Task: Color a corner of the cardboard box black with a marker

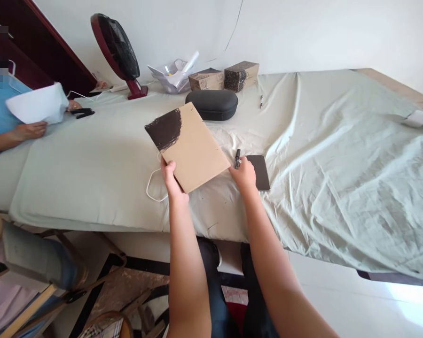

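My left hand (171, 178) grips the near corner of a flat brown cardboard piece (193, 148) and holds it tilted above the sheet-covered table. One far corner of the cardboard is coloured black (165, 128). My right hand (245, 174) is closed on a black marker (237, 158) that points away from me, just right of the cardboard. A small dark flat card (261, 171) lies on the sheet under and beside my right hand.
A pale green sheet (338, 155) covers the table. At the back stand a black oval case (212, 104), two brown boxes (225, 77), a clear plastic tray (171, 77) and a red fan (121, 51). A white cord (151, 185) lies near my left hand. Another person (7, 112) holds white paper at left.
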A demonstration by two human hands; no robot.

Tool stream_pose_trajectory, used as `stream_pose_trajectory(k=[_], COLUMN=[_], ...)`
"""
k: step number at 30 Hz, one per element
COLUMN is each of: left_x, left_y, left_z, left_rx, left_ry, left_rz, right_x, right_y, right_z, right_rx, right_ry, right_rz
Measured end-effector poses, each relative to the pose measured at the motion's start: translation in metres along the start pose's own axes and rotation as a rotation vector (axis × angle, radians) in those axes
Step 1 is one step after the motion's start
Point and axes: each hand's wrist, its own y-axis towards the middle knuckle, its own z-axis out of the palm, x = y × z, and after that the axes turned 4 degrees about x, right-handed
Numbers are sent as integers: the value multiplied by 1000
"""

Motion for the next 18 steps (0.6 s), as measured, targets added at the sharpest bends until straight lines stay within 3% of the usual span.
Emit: stream_pose_trajectory(k=[2,7,10,15,18], left_x=[1,5,5,4,4], left_y=[2,3,3,1,1], left_z=[-1,-4,-5,-5,-5], left_rx=[28,132,193,292,306], left_ry=[0,17,19,25,30], left_rz=[13,-3,12,37,30], right_x=[9,15,10,1,-2], right_y=[-2,2,4,7,10], right_z=[8,9,-1,-12,-12], right_rx=[-32,-66,-64,-78,-65], right_ry=[-50,410,582,1158,1200], right_rz=[46,99,38,-102,-123])
